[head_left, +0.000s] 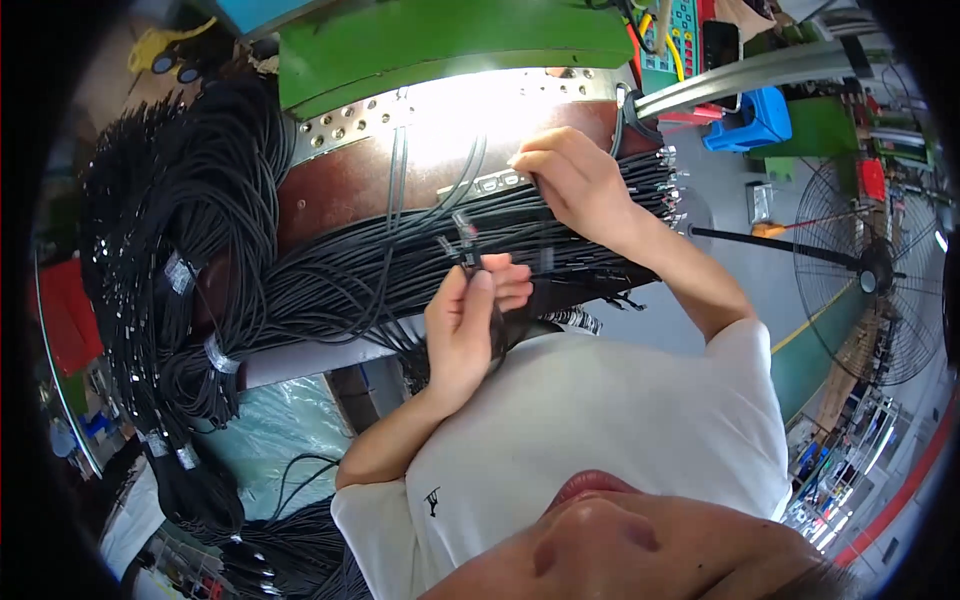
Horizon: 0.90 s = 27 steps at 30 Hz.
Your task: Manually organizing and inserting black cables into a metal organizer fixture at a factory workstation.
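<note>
Left hand [465, 325] grips black cable ends [462, 240]; right hand [570, 180] pinches cables [400, 265] near white-taped bundles [180, 275].

The left hand [468, 325] pinches a black cable end [466, 240] upright while the right hand [572, 175] presses on a metal fixture [490, 182] over bundled black cables [350, 280] on the brown bench [340, 185]
</note>
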Each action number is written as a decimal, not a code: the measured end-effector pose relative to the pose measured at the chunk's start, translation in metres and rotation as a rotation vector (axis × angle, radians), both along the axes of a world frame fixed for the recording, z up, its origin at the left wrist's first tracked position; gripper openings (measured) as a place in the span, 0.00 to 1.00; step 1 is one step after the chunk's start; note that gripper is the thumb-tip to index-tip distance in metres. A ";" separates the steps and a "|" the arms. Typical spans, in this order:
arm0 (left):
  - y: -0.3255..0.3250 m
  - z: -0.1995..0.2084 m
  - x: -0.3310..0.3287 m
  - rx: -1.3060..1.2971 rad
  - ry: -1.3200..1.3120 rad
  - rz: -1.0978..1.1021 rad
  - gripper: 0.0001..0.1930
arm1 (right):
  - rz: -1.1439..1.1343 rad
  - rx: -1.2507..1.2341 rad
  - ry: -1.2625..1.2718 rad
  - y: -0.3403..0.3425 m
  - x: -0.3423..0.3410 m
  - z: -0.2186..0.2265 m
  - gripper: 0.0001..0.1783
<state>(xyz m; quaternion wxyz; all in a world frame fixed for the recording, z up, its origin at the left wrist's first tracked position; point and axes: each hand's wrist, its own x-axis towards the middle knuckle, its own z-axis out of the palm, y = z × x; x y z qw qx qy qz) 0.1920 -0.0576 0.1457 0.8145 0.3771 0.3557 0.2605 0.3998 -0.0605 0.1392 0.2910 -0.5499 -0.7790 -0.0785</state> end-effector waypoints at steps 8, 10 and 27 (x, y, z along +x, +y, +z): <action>0.017 0.001 -0.003 -0.271 -0.219 -0.073 0.15 | 0.019 -0.376 0.356 0.014 -0.017 0.000 0.12; 0.018 0.001 0.000 -0.294 -0.229 -0.115 0.15 | 0.016 -0.335 0.302 0.017 -0.020 0.002 0.10; 0.030 0.008 0.015 -0.335 -0.238 -0.025 0.13 | -0.152 -0.414 0.262 0.002 -0.006 -0.002 0.09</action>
